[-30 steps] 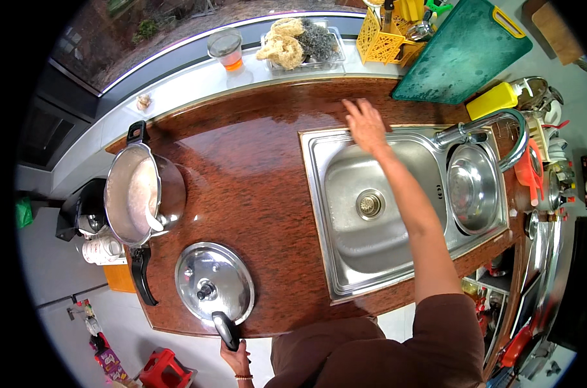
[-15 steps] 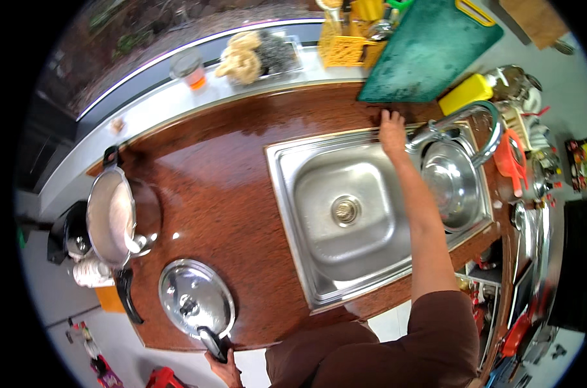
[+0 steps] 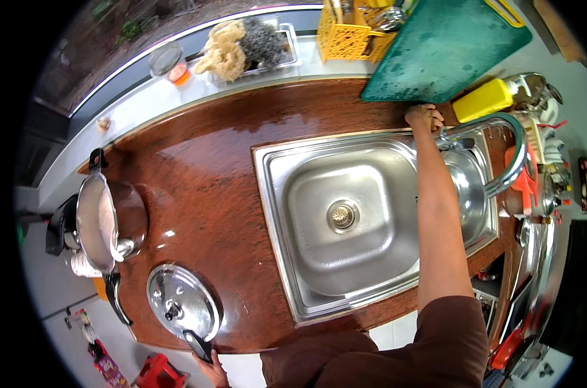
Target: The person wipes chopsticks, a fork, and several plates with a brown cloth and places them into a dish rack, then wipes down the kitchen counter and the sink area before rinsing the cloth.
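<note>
Right hand (image 3: 425,116) has slid toward 3 o'clock along the sink's back edge since the earlier frame, now up by the tap base; left hand (image 3: 212,370) stays at the lid handle (image 3: 198,346); view has shifted slightly too.

Clock read from view centre, 12 at top; reddish-brown counter (image 3: 203,187), shiny, bright reflections; white ledge (image 3: 136,108) and window behind it at 10 to 12; pale floor (image 3: 240,367) at 6 to 7; red stool (image 3: 159,372) at 7; green chopping board (image 3: 445,52) leaning at 1 to 2; yellow bottle (image 3: 484,100) at 2.

Steel pot (image 3: 131,213) at 9, uncovered, pale stuff inside plus white spoon (image 3: 123,247); round steel lid (image 3: 183,301) flat on counter at 7 to 8, handle over the edge; steel sink (image 3: 374,249) at 3 to 4, drain visible; steel bowl (image 3: 469,184) in the side basin at 3, partly behind the forearm; curved tap (image 3: 518,150) over it; clear cup (image 3: 170,64) at 10 to 11, orange at its bottom; tray (image 3: 293,48) near 12, tan and dark scrubbers in it; yellow basket (image 3: 342,41) at 12 to 1, utensils inside.

Right arm straight, reaching across the sink to 2; fingers bent, cannot tell whether gripping anything; left hand low at 7, clamped round the handle, fingers partly hidden.
</note>
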Tool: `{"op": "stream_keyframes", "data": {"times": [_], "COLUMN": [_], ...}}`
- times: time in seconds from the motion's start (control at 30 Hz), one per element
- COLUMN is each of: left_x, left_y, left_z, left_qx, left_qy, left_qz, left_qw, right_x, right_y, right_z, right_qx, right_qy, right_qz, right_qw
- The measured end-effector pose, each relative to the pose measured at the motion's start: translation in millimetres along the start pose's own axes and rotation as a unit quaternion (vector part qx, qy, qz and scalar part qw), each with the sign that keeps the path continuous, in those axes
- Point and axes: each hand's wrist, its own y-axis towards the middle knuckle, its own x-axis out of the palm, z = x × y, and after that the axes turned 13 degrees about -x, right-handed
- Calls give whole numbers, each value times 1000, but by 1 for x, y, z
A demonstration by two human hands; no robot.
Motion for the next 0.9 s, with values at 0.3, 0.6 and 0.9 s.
{"op": "stream_keyframes", "data": {"times": [0.3, 0.6, 0.9], "left_x": [6, 2, -26], "left_y": [-2, -5, -45], "left_z": [18, 23, 21], "left_qx": [47, 63, 146], "left_qy": [16, 10, 81], "left_qz": [24, 14, 183], "left_qw": [998, 998, 969], "right_x": [-16, -97, -121], "right_y": [-53, -166, -392], "right_z": [5, -63, -171], "right_qx": [-248, -396, -703], "right_qy": [-11, 421, 332], "right_qz": [63, -19, 77], "right_qw": [967, 816, 624]}}
